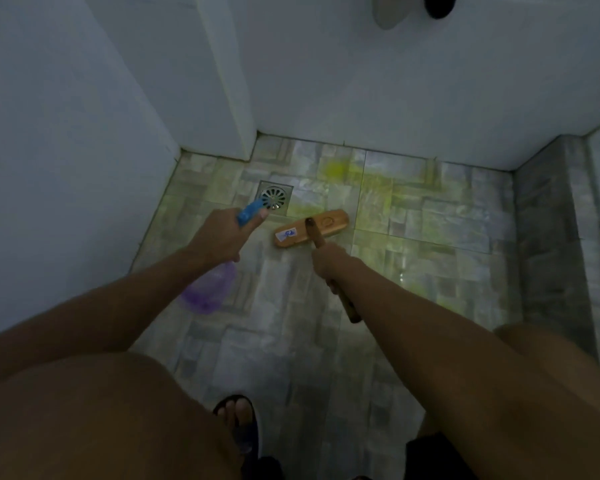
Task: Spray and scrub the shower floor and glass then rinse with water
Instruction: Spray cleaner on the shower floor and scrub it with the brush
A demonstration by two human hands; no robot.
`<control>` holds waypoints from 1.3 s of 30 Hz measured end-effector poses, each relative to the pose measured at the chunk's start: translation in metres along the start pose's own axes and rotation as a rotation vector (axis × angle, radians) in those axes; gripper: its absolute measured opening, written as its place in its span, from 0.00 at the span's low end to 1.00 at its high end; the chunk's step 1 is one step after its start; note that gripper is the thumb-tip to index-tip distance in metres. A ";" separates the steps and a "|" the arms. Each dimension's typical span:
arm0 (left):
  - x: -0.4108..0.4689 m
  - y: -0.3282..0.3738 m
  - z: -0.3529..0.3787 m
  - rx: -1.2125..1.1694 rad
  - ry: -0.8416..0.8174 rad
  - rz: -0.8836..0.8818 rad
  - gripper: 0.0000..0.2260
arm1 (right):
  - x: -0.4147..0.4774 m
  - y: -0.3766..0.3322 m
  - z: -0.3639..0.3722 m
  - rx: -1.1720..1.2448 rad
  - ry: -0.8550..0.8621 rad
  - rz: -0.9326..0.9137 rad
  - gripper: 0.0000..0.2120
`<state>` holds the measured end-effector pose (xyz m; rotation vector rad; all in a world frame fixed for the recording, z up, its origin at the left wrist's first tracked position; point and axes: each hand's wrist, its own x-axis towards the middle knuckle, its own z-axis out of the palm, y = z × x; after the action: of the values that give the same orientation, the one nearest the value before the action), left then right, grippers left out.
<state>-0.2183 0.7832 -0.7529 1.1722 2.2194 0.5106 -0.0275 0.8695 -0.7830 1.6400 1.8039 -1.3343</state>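
The brush head (310, 228) rests on the shower floor (430, 244), just right of the drain (274, 198).

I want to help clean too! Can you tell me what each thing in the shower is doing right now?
spray bottle: held in the left hand, blue nozzle aimed at the floor.
scrub brush: head down on the tiles, handle gripped by the right hand.
shower floor: streaked with yellow-green cleaner.
drain: grate in place, uncovered.
sandal: worn on a foot.
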 end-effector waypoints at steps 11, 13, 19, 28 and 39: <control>0.018 -0.107 0.026 -0.306 0.417 -0.021 0.29 | 0.007 0.005 0.020 -0.032 -0.007 0.028 0.19; 0.025 -0.117 0.028 -0.352 0.438 -0.028 0.31 | 0.027 -0.009 0.012 -0.016 0.008 0.018 0.19; 0.025 -0.109 0.032 -0.305 0.439 0.082 0.27 | 0.093 -0.091 -0.017 -0.017 0.136 -0.045 0.15; 0.051 -0.116 0.027 -0.336 0.483 -0.229 0.31 | 0.053 0.005 -0.010 0.006 0.145 0.043 0.23; 0.056 -0.118 0.035 -0.268 0.446 -0.067 0.27 | 0.145 -0.097 -0.067 -0.024 0.173 -0.044 0.10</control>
<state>-0.2939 0.7685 -0.8638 0.9036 2.4436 1.0921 -0.1326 1.0185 -0.8252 1.7601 1.9558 -1.2171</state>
